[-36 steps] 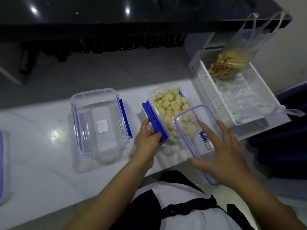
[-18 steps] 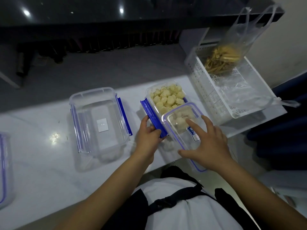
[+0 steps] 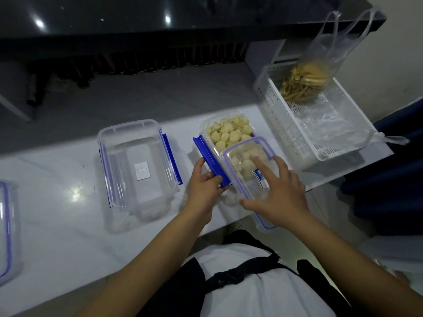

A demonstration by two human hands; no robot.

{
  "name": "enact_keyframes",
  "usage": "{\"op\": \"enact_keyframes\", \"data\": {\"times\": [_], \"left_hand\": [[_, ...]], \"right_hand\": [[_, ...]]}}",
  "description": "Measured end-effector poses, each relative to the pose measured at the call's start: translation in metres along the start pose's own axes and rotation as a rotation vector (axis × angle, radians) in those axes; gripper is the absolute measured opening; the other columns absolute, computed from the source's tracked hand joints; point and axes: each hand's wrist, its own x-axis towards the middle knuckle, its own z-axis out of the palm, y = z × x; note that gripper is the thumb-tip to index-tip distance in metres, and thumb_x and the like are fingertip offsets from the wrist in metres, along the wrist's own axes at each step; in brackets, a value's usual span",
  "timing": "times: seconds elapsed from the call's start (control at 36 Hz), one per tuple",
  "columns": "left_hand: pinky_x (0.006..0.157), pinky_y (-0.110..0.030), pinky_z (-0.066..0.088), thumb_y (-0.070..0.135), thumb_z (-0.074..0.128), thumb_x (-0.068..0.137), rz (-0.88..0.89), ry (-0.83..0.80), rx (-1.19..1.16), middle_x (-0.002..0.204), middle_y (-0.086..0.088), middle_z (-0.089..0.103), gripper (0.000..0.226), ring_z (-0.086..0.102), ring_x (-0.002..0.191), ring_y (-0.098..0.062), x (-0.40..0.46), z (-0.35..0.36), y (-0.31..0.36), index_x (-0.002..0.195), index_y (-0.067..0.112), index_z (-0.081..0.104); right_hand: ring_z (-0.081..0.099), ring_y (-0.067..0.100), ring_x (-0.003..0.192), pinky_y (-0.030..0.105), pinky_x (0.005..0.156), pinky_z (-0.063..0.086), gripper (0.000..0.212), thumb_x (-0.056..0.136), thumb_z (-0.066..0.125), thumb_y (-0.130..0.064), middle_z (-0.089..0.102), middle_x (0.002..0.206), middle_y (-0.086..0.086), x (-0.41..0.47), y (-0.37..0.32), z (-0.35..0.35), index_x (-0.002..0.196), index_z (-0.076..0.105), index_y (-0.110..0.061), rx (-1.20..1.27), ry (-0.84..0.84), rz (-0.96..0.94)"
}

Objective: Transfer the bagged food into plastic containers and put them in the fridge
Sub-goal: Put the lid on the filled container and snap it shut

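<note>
Left hand (image 3: 206,181): thumb and curled fingers pinch the near end of the blue clip (image 3: 211,161) on the left side of the filled container; forearm comes in from the lower left
Right hand (image 3: 278,189): fingers spread and nearly straight, pressing flat on the clear lid; thumb reaches out to the lid's near left edge; forearm comes in from the lower right
Lid (image 3: 248,170): clear with a blue rim seal and a small blue-and-white label; it lies tilted over the near half of the filled container, its near end hanging past the surface edge; not seated all round
Filled container (image 3: 225,131): clear plastic, on the white surface (image 3: 57,220), right of centre; pale yellowish food chunks fill it, the far half uncovered, the near half seen through the lid
Empty container (image 3: 137,163): clear, blue clips on both long sides, a white sticker on its base; stands to the left of the filled one, apart from it
Third container (image 3: 6,229): only a clear edge with a blue seal shows at the far left
Basket (image 3: 320,124): white perforated plastic, on the right end of the surface, just beside the filled container
Bag of strips (image 3: 304,81): clear handled bag holding tan strips of food, upright in the basket's far end; a crumpled clear bag (image 3: 329,124) lies in the near end
Person: white top with a dark strap and buckle, at the bottom of the view
</note>
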Motion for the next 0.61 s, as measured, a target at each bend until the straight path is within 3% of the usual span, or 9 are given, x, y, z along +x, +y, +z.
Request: {"op": "enact_keyframes", "data": {"times": [0.28, 0.42, 0.5, 0.61], "left_hand": [[0.073, -0.034, 0.063, -0.003, 0.059, 0.096, -0.007, 0.000, -0.001, 0.120, -0.013, 0.069, 0.074, 0.073, 0.105, -0.025, 0.000, -0.001, -0.003, 0.154, 0.034, 0.033], [0.077, -0.036, 0.064, -0.003, 0.058, 0.097, 0.003, 0.000, 0.027, 0.121, -0.011, 0.070, 0.073, 0.072, 0.106, -0.025, -0.004, 0.001, -0.001, 0.154, 0.032, 0.032], [0.073, -0.031, 0.063, -0.006, 0.056, 0.096, 0.020, 0.003, 0.061, 0.119, -0.013, 0.071, 0.071, 0.073, 0.101, -0.026, -0.004, 0.001, 0.001, 0.153, 0.030, 0.034], [0.076, -0.037, 0.062, -0.006, 0.060, 0.093, 0.041, 0.006, 0.085, 0.111, -0.013, 0.074, 0.072, 0.075, 0.094, -0.029, -0.006, 0.003, 0.003, 0.152, 0.028, 0.036]], "right_hand": [[0.016, 0.033, 0.147, 0.057, 0.115, 0.023, 0.114, 0.044, 0.049, -0.089, 0.000, 0.163, -0.013, 0.011, 0.006, -0.021, 0.148, 0.013, -0.061, 0.110, 0.095, 0.018], [0.027, 0.040, 0.141, 0.058, 0.110, 0.028, 0.108, 0.055, 0.064, -0.081, 0.005, 0.163, -0.010, 0.053, -0.019, -0.027, 0.149, 0.018, -0.056, 0.128, 0.017, 0.024], [0.030, 0.040, 0.137, 0.057, 0.106, 0.029, 0.111, 0.048, 0.054, -0.088, 0.008, 0.162, -0.009, 0.058, -0.036, -0.021, 0.148, 0.019, -0.054, 0.071, -0.003, -0.021], [0.026, 0.041, 0.139, 0.058, 0.108, 0.027, 0.120, 0.041, 0.043, -0.093, 0.007, 0.164, -0.006, 0.055, -0.045, -0.017, 0.150, 0.015, -0.054, -0.046, -0.020, -0.067]]}}
